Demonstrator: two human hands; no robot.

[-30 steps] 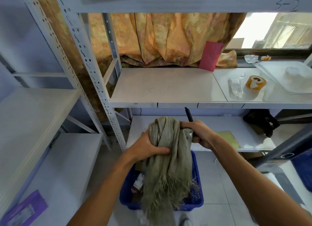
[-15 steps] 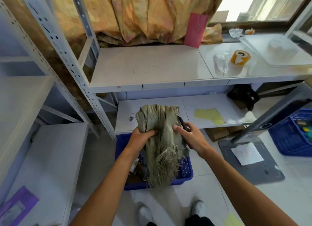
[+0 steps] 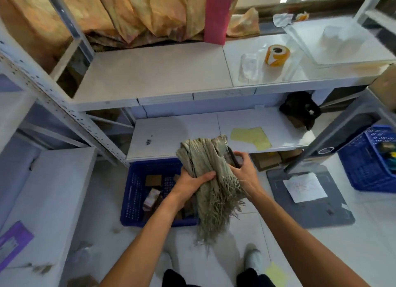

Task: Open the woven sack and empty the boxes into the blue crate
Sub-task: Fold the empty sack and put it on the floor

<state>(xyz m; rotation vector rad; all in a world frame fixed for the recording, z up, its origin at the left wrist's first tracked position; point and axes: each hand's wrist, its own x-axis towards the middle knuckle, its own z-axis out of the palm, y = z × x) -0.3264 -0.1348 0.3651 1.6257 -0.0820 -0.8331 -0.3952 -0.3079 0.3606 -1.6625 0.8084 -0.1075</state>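
A grey-green woven sack (image 3: 209, 169), bunched up with its frayed end hanging down, is held above the floor between both hands. My left hand (image 3: 194, 182) grips its middle from the left. My right hand (image 3: 243, 172) holds its right side together with a thin black tool (image 3: 232, 159). Beneath the sack a blue crate (image 3: 132, 192) sits on the floor with several small boxes (image 3: 153, 179) lying inside; the sack and my left arm hide its right half.
White metal shelving (image 3: 162, 98) rises just behind the crate, with a tape roll (image 3: 276, 55) and yellow papers (image 3: 250, 136) on it. A second blue crate (image 3: 372, 158) stands at right. A grey mat (image 3: 308, 196) lies on the floor. My feet are below.
The view has tilted down toward the floor. Both hands have lowered the bunched sack and squeezed it tighter over the crate; the frayed end now hangs to the right.
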